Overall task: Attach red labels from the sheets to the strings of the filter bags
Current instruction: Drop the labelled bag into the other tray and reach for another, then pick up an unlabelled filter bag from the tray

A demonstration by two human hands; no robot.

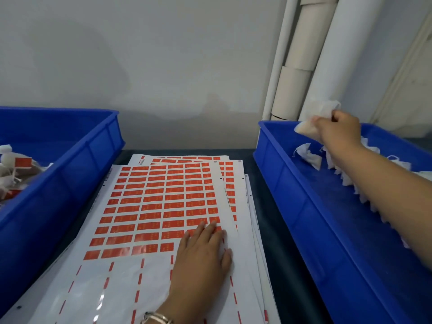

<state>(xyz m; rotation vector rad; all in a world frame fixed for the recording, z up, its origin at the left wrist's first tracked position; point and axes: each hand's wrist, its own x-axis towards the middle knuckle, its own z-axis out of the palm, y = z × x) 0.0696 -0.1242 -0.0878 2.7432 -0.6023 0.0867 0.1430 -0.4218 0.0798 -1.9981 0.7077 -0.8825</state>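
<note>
Between two blue crates we see a stack of label sheets (163,206) lying on a dark table (268,242), the top sheet covered in rows of red labels (152,199) over its far part and stripped bare nearer to us, where only dashed red strips remain. Our left hand (203,256) lies flat on the right side of that top sheet, fingers straight and together, their tips touching the nearest labels at the edge of the peeled area; it grips nothing. A metal bracelet (156,318) shows at the wrist.

To the right, our right hand (336,129) is raised over the far end of the right crate (304,206), fingers curled round a white filter bag (308,127) that pokes out on both sides of the fist. More white filter bags (308,157) lie loose along the crate's right side, partly hidden under the forearm. We cannot make out any string on the held bag.

On the left, the left crate (70,164) holds a heap of finished bags (14,174) with red tags on them, at the near left edge of our view. Behind the right crate, several pale tubes (301,43) lean against the grey wall (140,54).
</note>
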